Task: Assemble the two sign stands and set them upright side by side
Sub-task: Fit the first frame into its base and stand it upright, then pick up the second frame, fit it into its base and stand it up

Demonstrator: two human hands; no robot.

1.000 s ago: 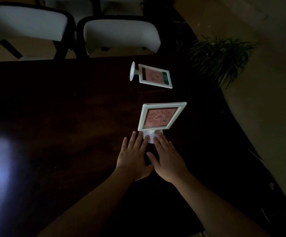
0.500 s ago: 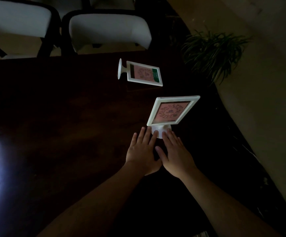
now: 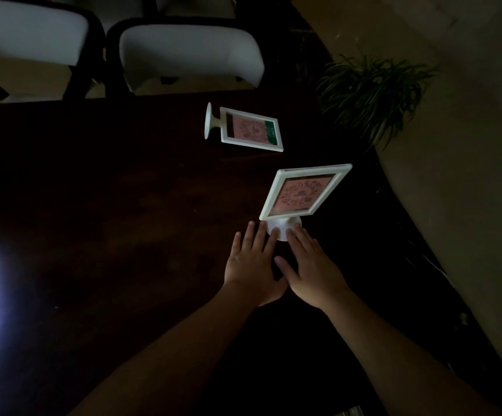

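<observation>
Near the dark wooden surface's (image 3: 93, 235) right edge, both flat, spread hands, left (image 3: 251, 265) and right (image 3: 311, 270), touch the upright white-framed pink sign stand's (image 3: 302, 195) round base.

- A dim meeting room or office, judging by the furniture.
- A large dark wooden table (image 3: 93, 220) with a glossy top fills most of the view.
- Two white padded chairs (image 3: 189, 52) with black frames stand at its far edge.
- A potted plant (image 3: 370, 88) sits on the pale floor (image 3: 454, 175) beside it.

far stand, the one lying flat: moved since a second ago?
No. The lying stand keeps its spot below the right chair; only the camera shifted.
</observation>
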